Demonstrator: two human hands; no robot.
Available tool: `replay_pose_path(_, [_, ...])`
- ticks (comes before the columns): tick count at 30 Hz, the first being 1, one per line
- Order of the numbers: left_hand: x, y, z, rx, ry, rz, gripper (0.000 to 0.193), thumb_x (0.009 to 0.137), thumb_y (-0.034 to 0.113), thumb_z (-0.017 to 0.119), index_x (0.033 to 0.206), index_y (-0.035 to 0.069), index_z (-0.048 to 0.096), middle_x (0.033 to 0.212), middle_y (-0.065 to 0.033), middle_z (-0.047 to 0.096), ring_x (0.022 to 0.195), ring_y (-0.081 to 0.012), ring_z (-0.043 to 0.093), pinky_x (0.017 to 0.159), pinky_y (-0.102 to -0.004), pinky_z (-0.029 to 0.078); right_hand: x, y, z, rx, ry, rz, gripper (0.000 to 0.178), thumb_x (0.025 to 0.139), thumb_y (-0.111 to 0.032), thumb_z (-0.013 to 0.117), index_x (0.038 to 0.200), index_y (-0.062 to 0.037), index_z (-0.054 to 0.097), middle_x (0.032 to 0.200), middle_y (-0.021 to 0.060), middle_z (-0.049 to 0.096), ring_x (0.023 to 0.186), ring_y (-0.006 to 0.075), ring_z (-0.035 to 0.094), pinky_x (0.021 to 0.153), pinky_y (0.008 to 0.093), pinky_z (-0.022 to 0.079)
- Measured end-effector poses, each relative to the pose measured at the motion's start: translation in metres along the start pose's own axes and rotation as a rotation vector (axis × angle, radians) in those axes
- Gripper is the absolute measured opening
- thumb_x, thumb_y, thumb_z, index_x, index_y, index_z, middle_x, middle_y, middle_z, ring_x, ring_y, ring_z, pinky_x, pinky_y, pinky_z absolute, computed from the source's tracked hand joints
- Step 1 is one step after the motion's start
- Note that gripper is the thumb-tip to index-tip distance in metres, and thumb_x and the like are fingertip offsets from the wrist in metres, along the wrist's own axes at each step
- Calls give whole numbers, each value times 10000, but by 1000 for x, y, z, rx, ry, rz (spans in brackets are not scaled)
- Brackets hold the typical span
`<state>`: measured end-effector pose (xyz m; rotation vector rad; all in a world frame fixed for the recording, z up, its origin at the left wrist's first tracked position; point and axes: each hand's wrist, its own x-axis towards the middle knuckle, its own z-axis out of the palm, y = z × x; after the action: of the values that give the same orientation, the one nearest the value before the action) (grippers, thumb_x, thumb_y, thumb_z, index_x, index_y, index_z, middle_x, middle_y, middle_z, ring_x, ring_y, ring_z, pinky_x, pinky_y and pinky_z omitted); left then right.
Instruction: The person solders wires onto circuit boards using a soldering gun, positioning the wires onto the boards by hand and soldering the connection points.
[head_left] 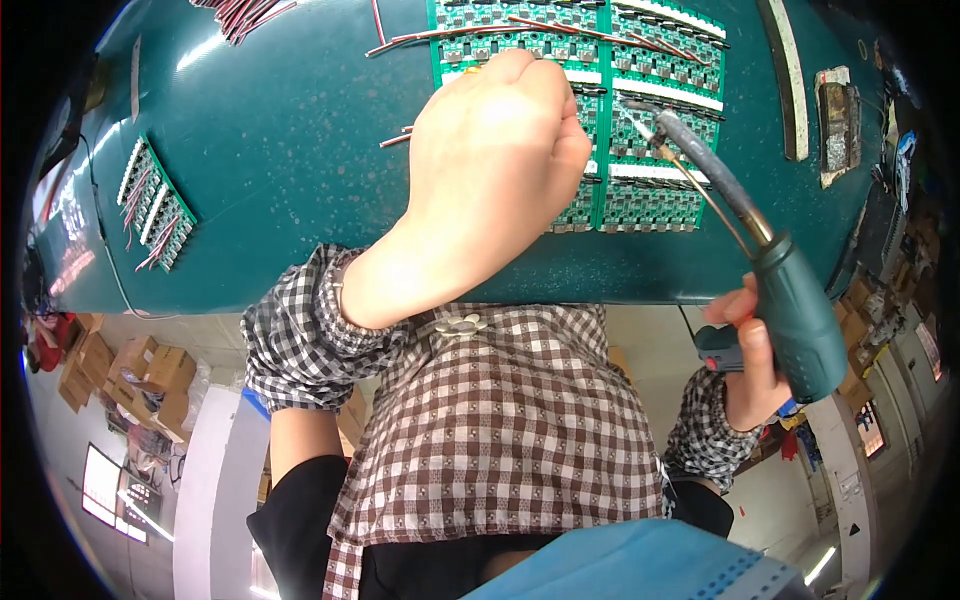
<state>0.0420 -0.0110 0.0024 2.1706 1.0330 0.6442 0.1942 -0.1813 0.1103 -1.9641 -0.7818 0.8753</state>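
Note:
My right hand (757, 370) grips a dark green soldering gun (797, 305) by its handle. The long metal barrel slants up and left, and its tip is over the panels of green circuit boards (655, 212). A thin solder feed tube (715, 207) runs beside the barrel. Over the left part of the panels my left hand (500, 135) is closed, knuckles up; its fingertips and whatever they pinch are hidden beneath it. Red, white and black wires (480, 34) lie across the boards' upper rows. More wire ends (396, 140) stick out left of the hand.
A bundle of wires (245, 15) lies at the far left on the green mat (300, 190). Nearer on the left is a smaller board piece with wires (157, 205). On the right are a pale strip (786, 80) and a worn metal block (838, 127).

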Motion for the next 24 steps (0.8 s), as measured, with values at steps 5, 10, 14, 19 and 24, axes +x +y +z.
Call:
replay_pose_path(5, [0, -2, 1, 25, -1, 12, 103, 665, 30, 630, 699, 60, 538, 631, -37, 500, 546, -192, 511, 498, -314, 415, 4, -6, 4, 33, -12, 17, 382, 798, -98, 603, 1096, 120, 507, 789, 120, 587, 679, 228, 580, 634, 350, 499])
replay_pose_path(10, [2, -1, -4, 9, -49, -17, 99, 665, 34, 627, 698, 64, 538, 639, -39, 511, 553, -198, 521, 502, -317, 419, 3, -4, 5, -5, -33, 40, 363, 801, -74, 598, 1093, 121, 508, 787, 121, 587, 678, 226, 577, 637, 351, 495])
replay_pose_path(14, [3, 0, -4, 23, -64, -21, 98, 665, 35, 624, 697, 66, 537, 642, -41, 513, 558, -203, 524, 510, -320, 422, 3, -5, 7, 18, -46, 55, 368, 801, -82, 603, 1092, 122, 509, 785, 121, 585, 674, 225, 573, 638, 352, 493])
replay_pose_path(19, [2, 0, -3, 31, -55, -18, 98, 664, 34, 622, 698, 64, 536, 646, -44, 514, 566, -209, 528, 518, -323, 424, 5, -7, 6, 52, -92, 84, 379, 798, -92, 614, 1094, 121, 508, 782, 119, 584, 673, 223, 571, 633, 352, 493])
replay_pose_path(24, [3, 0, -4, 15, -62, -16, 97, 664, 33, 622, 700, 62, 537, 648, -45, 515, 570, -211, 532, 522, -323, 426, 6, -10, 9, -8, -76, 92, 379, 782, -104, 647, 1071, 111, 529, 765, 117, 586, 663, 220, 576, 620, 344, 494])
